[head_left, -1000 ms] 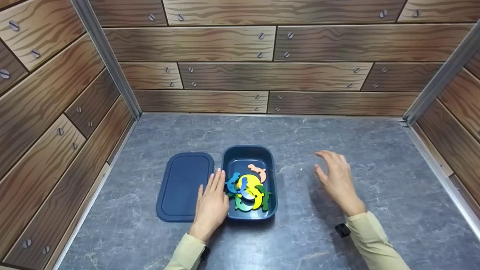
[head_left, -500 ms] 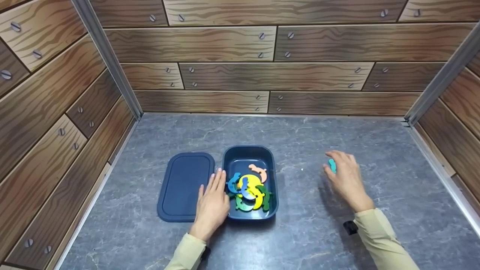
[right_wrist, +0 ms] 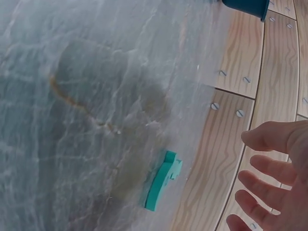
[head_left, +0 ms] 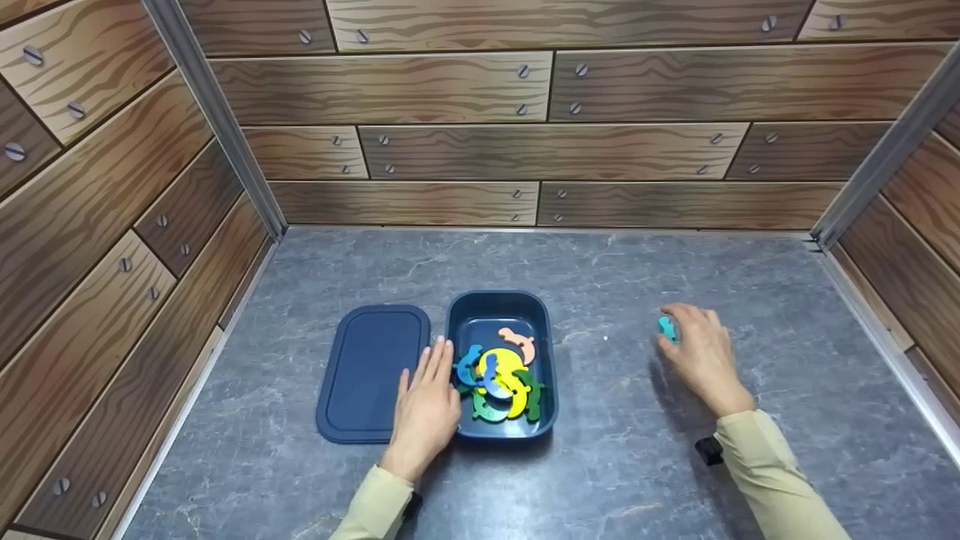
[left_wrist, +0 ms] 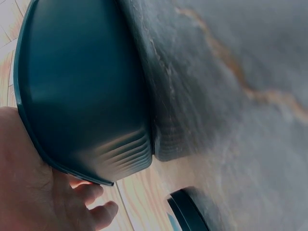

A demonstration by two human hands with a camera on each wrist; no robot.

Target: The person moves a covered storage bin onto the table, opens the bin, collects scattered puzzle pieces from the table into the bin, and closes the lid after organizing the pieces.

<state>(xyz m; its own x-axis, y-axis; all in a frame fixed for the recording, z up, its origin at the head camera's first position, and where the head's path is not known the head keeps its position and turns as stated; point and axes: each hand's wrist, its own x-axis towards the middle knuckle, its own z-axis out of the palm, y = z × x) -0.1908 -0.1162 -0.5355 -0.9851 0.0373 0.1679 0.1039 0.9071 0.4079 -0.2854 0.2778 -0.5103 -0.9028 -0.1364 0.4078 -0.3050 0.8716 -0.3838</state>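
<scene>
My left hand (head_left: 427, 409) rests at the left side of a dark blue box (head_left: 553, 375), its fingers straight along the rim. In the left wrist view the box wall (left_wrist: 82, 82) rises beside that hand. Inside the box lie several flat animal-shaped pieces, among them a peach piece (head_left: 519, 345), a dark green piece (head_left: 533, 396) and a round yellow piece (head_left: 499, 358). My right hand (head_left: 705, 356) hovers over a teal piece (head_left: 667, 328), partly hiding it. From the right wrist, that teal piece (right_wrist: 162, 182) lies on the table, apart from the loosely spread fingers.
A dark blue lid (head_left: 367, 375) lies flat to the left of the box, partly under or beside my left hand. The grey marbled table (head_left: 600, 480) is bounded by wood-patterned walls (head_left: 450, 150) at the back and both sides.
My right hand has moved to the right, and the teal piece, hidden one second ago, now shows beside its fingers. My left hand and the box have stayed in place.
</scene>
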